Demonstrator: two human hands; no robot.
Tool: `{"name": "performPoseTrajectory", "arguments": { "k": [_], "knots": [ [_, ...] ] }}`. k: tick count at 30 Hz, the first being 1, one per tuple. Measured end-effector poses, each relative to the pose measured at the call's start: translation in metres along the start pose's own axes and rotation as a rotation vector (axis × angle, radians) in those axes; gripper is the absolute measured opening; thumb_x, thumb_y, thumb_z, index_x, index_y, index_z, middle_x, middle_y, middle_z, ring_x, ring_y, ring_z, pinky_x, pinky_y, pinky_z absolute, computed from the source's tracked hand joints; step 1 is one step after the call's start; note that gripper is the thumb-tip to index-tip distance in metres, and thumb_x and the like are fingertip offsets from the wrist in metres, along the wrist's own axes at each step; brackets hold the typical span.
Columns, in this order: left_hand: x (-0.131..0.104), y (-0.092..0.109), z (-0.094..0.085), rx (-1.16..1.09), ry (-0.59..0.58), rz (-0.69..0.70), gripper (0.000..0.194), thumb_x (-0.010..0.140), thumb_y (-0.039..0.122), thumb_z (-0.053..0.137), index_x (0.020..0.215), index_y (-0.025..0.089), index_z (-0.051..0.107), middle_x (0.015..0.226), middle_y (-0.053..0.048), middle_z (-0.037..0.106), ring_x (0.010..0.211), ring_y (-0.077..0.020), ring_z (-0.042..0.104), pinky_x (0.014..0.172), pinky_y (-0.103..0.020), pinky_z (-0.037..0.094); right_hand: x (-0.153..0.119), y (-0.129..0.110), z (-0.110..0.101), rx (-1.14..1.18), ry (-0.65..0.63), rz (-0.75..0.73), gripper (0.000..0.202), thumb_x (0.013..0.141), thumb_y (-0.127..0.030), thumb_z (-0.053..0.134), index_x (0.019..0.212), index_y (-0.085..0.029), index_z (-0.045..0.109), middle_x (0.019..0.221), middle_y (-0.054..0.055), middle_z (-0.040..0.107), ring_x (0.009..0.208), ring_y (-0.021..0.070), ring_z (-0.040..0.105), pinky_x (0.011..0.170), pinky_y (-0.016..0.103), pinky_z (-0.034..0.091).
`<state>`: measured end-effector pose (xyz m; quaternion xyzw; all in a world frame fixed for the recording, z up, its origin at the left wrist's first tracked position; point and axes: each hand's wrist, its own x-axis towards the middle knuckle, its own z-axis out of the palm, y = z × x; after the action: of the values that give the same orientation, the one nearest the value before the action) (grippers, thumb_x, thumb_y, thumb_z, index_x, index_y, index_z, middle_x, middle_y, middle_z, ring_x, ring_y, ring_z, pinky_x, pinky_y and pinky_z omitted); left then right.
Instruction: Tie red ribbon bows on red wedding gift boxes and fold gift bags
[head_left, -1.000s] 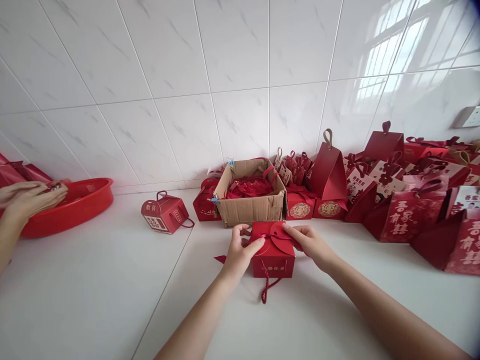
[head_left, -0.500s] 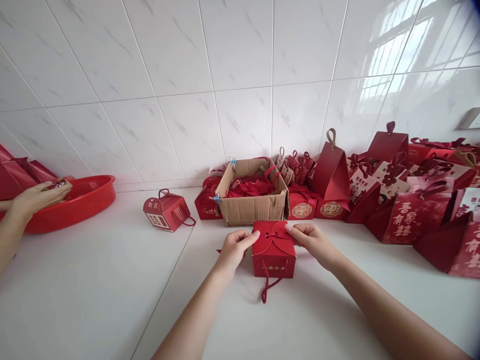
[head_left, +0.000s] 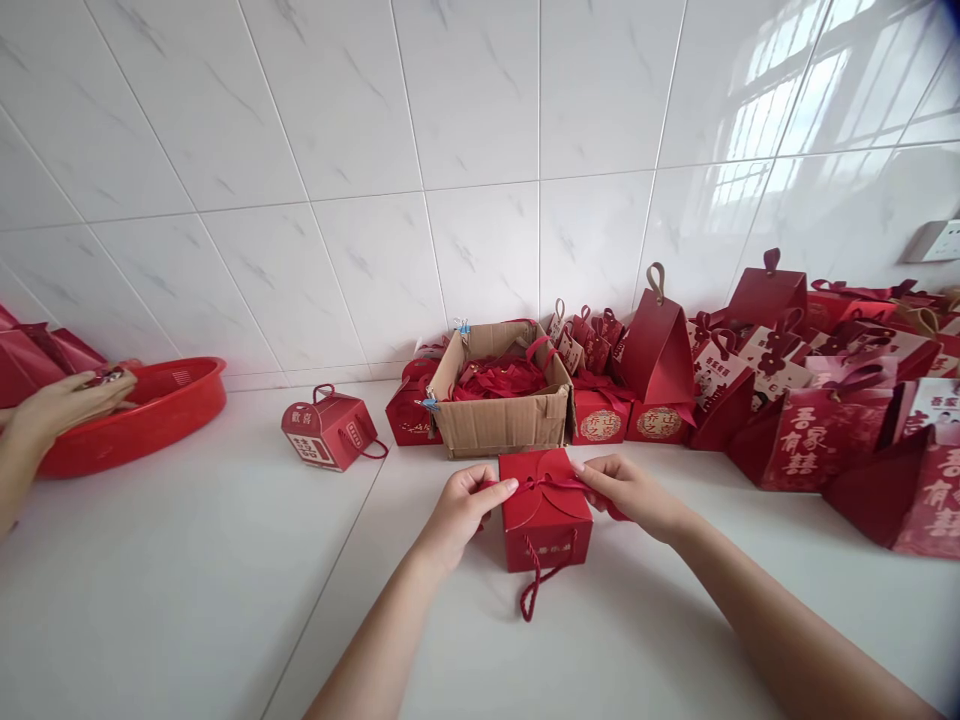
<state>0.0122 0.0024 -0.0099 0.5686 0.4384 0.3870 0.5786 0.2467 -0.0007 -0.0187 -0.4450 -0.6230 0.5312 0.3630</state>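
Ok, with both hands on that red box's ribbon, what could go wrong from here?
The left hand and right hand hold the ribbon at opposite sides, so uneven tension might drag the red box askew. Pulling too hard could crease the curved lid flaps beneath it. The cord handle, dangling in front, might snag a wrist.

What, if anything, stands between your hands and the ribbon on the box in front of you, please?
Nothing visible: left hand and right hand both pinch the ribbon across the box; the carton stands behind.
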Motion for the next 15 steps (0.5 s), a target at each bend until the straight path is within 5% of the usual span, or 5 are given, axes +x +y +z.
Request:
{"name": "performPoseTrajectory", "arguments": {
  "k": [8, 11, 15],
  "knots": [
    [0.001, -0.002, 0.003, -0.022, -0.005, -0.003, 0.042, 0.073, 0.044, 0.066, 0.059, 0.019, 0.036, 0.054, 0.007, 0.034, 0.051, -0.0082, 0.026, 0.051, -0.024, 0.018, -0.007, -0.006, -0.005, 0.194, -0.035, -0.048, 0.04, 0.08, -0.052, 0.062, 0.063, -0.017, 0.058, 0.057, -0.002, 0.053, 0.046, 0.0067, 0.032, 0.045, 0.023, 0.022],
    [0.0, -0.002, 0.007, -0.017, 0.013, -0.009, 0.042, 0.074, 0.044, 0.066, 0.058, 0.019, 0.035, 0.053, 0.007, 0.031, 0.051, -0.008, 0.024, 0.051, -0.025, 0.015, -0.01, -0.008, -0.004, 0.308, -0.051, -0.124, 0.024, 0.078, -0.042, 0.069, 0.071, -0.019, 0.068, 0.069, 0.002, 0.061, 0.062, 0.0114, 0.051, 0.061, 0.026, 0.041],
    [-0.002, -0.001, 0.011, 0.002, 0.027, -0.008, 0.042, 0.075, 0.045, 0.065, 0.058, 0.019, 0.036, 0.054, 0.007, 0.029, 0.051, -0.008, 0.023, 0.051, -0.025, 0.014, -0.012, -0.01, -0.003, 0.395, -0.061, -0.163, 0.012, 0.078, -0.034, 0.07, 0.08, -0.023, 0.074, 0.08, 0.002, 0.066, 0.076, 0.0143, 0.058, 0.076, 0.029, 0.045]
  ]
}}
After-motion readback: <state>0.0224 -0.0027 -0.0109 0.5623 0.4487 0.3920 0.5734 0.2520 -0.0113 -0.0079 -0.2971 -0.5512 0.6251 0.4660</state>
